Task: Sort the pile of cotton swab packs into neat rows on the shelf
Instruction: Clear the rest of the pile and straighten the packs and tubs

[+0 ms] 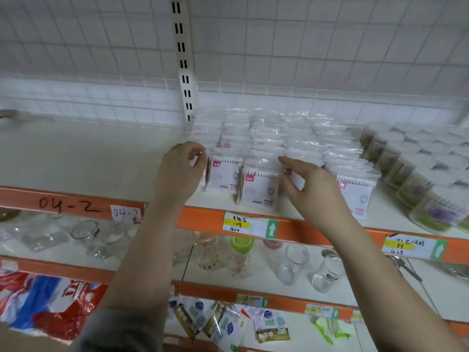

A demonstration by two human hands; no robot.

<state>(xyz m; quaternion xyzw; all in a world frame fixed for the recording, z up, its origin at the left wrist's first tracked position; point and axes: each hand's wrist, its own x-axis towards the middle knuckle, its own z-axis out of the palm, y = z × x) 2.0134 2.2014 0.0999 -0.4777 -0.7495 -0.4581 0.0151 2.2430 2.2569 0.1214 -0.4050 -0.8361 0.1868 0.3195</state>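
Clear cotton swab packs with white and pink labels stand in several rows (269, 146) on the white shelf (96, 158), running from the front edge back to the grid wall. My left hand (181, 171) is at the left end of the rows, fingers curled, pinching the edge of the leftmost front pack (223, 175). My right hand (312, 184) reaches in from the right, its thumb and fingers closing on a pack (297, 177) between the second front pack (258, 190) and the right front pack (355, 196).
Packs with purple and green labels (416, 189) fill the shelf's right end. The shelf's left part holds nothing. An orange rail (291, 229) with price tags edges the shelf. Below stand glass cups (294, 262), bottles (241, 252) and lids; lower down lie bags and sachets.
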